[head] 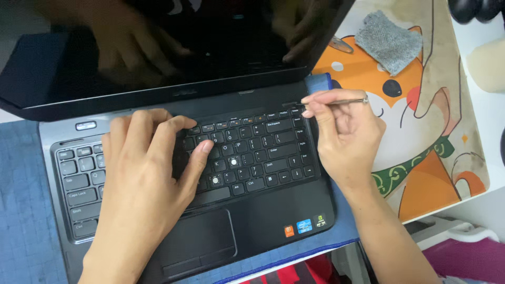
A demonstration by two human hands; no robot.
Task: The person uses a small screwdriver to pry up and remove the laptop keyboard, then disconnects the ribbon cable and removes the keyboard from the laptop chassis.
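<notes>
Two hands, left hand (142, 179) flat on laptop keyboard (252, 152), right hand (344, 139) pinching thin, probably metal tool (342, 101).

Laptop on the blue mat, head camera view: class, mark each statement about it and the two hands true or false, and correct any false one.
1. The left hand rests flat on the keyboard. True.
2. The right hand holds a thin metal tool at the keyboard's top right corner. True.
3. The laptop screen shows a bright picture. False: it is dark and only reflects the hands.
4. A grey cloth lies on the touchpad. False: it lies on the fox-patterned mat, right of the laptop.
5. Two keys lack caps. True.
</notes>
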